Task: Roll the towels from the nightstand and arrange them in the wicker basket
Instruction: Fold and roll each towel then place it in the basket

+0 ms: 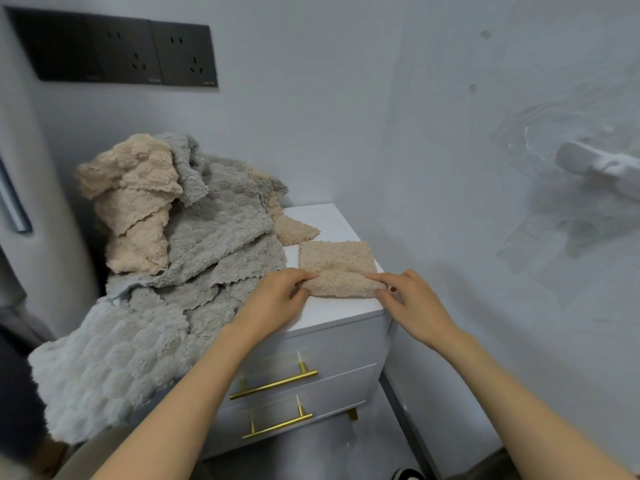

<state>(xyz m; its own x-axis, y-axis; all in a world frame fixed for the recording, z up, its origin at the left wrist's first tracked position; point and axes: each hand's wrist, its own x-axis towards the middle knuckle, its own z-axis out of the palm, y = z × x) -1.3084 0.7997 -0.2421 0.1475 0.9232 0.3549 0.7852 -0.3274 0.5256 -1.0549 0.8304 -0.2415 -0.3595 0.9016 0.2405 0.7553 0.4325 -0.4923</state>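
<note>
Left hand (281, 296), right hand (412, 304) on one beige towel (337, 266)

A home bedroom corner: a white nightstand (332, 220) with gold drawer handles (273, 385), wall sockets (114, 51), piled towels (194, 258).

Head view, looking down, close over nightstand (332, 220).
</note>
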